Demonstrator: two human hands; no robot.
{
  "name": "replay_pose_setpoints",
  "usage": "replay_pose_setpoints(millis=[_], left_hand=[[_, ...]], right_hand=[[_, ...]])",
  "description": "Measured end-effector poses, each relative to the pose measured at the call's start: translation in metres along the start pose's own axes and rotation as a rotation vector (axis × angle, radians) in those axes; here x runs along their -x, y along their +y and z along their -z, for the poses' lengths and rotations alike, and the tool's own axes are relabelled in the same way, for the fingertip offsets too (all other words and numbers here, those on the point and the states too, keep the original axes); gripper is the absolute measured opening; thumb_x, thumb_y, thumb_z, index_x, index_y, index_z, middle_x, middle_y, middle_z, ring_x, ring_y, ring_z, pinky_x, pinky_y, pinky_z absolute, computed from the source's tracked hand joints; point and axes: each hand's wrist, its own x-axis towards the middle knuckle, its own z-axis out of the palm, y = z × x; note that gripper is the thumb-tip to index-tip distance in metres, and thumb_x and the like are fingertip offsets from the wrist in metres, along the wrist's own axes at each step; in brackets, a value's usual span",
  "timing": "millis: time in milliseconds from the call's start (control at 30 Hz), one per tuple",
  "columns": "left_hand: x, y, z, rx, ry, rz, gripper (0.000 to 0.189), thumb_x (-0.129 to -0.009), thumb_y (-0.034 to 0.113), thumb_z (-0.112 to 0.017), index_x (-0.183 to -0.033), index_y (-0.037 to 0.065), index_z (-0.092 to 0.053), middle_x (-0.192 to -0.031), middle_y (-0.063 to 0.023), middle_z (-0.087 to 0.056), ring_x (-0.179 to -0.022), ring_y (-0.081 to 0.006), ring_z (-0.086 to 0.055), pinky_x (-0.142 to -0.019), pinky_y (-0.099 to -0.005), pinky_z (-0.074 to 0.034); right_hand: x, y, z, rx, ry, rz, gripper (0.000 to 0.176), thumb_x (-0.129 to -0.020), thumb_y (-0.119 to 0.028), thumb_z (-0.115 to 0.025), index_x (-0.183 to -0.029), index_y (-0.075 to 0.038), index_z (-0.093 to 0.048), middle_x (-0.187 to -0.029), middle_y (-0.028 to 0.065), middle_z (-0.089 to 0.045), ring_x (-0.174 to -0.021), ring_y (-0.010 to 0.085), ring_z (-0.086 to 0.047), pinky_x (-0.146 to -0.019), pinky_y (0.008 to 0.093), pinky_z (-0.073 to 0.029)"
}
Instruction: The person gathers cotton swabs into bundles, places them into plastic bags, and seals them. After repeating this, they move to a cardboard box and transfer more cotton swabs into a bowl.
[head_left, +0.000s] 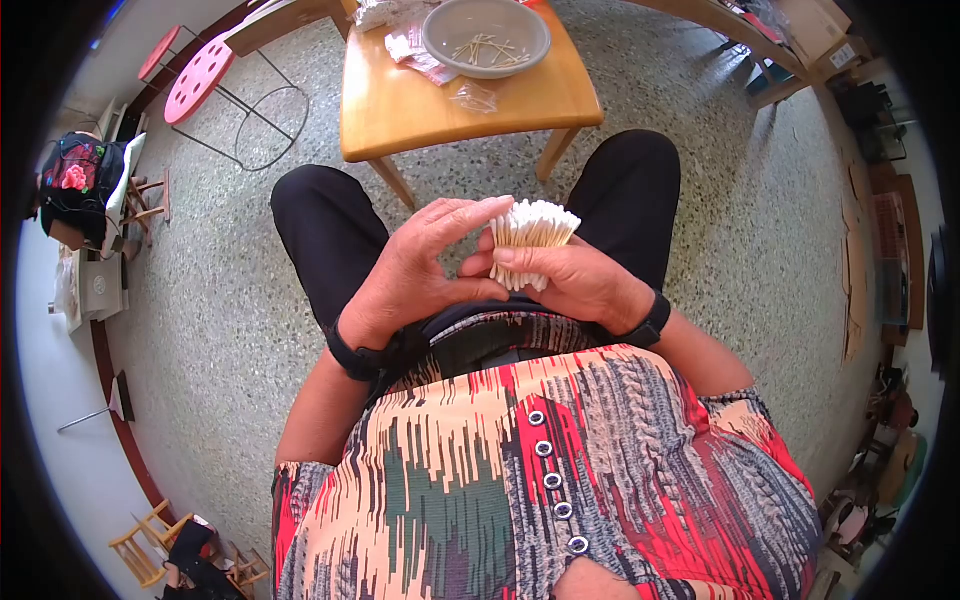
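A thick bundle of cotton swabs [532, 232] with white tips and pale wooden sticks is held above my lap. My right hand [590, 282] is wrapped round it, the thumb lying across the sticks. At the bundle's left side is my left hand [428, 262], its fingers and thumb spread apart, with the forefinger at the white tips and the thumb near the lower ends. Beyond my knees, a grey bowl [435, 40] with several loose swabs [490, 50] in it rests on a wooden chair [390, 110].
Beside the bowl lie a pink-and-white wrapper [418, 55] and a crumpled clear plastic piece [474, 97]. A pink round stool [200, 78] stands at the upper left. Cardboard boxes [810, 30] are at the upper right.
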Motion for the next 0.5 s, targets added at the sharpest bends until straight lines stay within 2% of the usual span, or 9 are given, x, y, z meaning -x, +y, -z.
replay_pose_setpoints(millis=[67,167,233,267,333,400,500], left_hand=[[0.000,0.000,0.000,-0.004,0.002,-0.008,0.087,-0.056,0.018,-0.091,-0.135,0.008,-0.055,-0.122,-0.0121,-0.064,-0.112,-0.0283,-0.060,-0.098,-0.0360,-0.046],[0.000,0.002,-0.003,-0.027,-0.009,-0.042,0.089,-0.060,0.016,-0.091,-0.139,0.005,-0.051,-0.122,-0.0116,-0.063,-0.113,-0.0254,-0.059,-0.100,-0.0354,-0.044],[0.000,0.012,-0.010,0.223,0.074,0.103,0.088,-0.070,0.012,-0.087,-0.144,0.001,-0.042,-0.122,-0.0096,-0.062,-0.115,-0.0175,-0.056,-0.100,-0.0317,-0.044],[0.001,0.011,-0.012,0.224,0.073,0.103,0.088,-0.070,0.012,-0.087,-0.144,0.001,-0.042,-0.122,-0.0096,-0.062,-0.115,-0.0175,-0.056,-0.100,-0.0317,-0.044],[0.002,0.009,-0.014,0.392,-0.040,0.335,0.083,-0.079,0.009,-0.081,-0.147,-0.001,-0.035,-0.124,-0.0085,-0.059,-0.117,-0.0118,-0.050,-0.097,-0.0283,-0.045],[0.002,0.009,-0.014,0.475,-0.051,0.341,0.082,-0.080,0.008,-0.079,-0.148,0.000,-0.034,-0.128,-0.0089,-0.056,-0.118,-0.0111,-0.049,-0.096,-0.0273,-0.046],[0.004,0.012,-0.017,0.693,-0.045,0.348,0.083,-0.081,0.007,-0.079,-0.149,0.002,-0.033,-0.136,-0.0097,-0.050,-0.121,-0.0112,-0.047,-0.096,-0.0271,-0.047]], right_hand=[[0.000,0.000,-0.001,0.005,0.006,0.001,0.025,-0.097,-0.011,-0.059,-0.119,0.000,-0.058,-0.109,0.0151,-0.068,-0.097,0.0214,-0.068,-0.082,0.0305,-0.057],[-0.001,-0.001,-0.002,-0.048,-0.012,0.012,0.025,-0.097,-0.010,-0.059,-0.120,0.000,-0.058,-0.110,0.0148,-0.068,-0.099,0.0216,-0.067,-0.084,0.0315,-0.056],[-0.002,-0.002,-0.003,-0.105,-0.035,0.025,0.025,-0.097,-0.010,-0.058,-0.120,-0.001,-0.058,-0.110,0.0145,-0.068,-0.100,0.0217,-0.067,-0.085,0.0321,-0.056],[-0.003,-0.004,-0.006,-0.076,-0.009,0.041,0.024,-0.098,-0.011,-0.058,-0.120,-0.001,-0.058,-0.109,0.0138,-0.068,-0.100,0.0215,-0.067,-0.085,0.0323,-0.056],[-0.003,-0.003,-0.006,-0.048,0.018,0.056,0.024,-0.098,-0.011,-0.057,-0.120,-0.001,-0.058,-0.109,0.0130,-0.068,-0.100,0.0214,-0.067,-0.086,0.0325,-0.056],[-0.004,-0.002,-0.002,0.050,-0.009,0.073,0.026,-0.097,-0.013,-0.060,-0.120,-0.002,-0.058,-0.113,0.0124,-0.067,-0.105,0.0226,-0.065,-0.090,0.0331,-0.054],[-0.003,-0.003,-0.001,-0.007,-0.026,0.024,0.026,-0.096,-0.012,-0.061,-0.119,-0.002,-0.058,-0.114,0.0128,-0.066,-0.105,0.0224,-0.065,-0.091,0.0335,-0.054]])
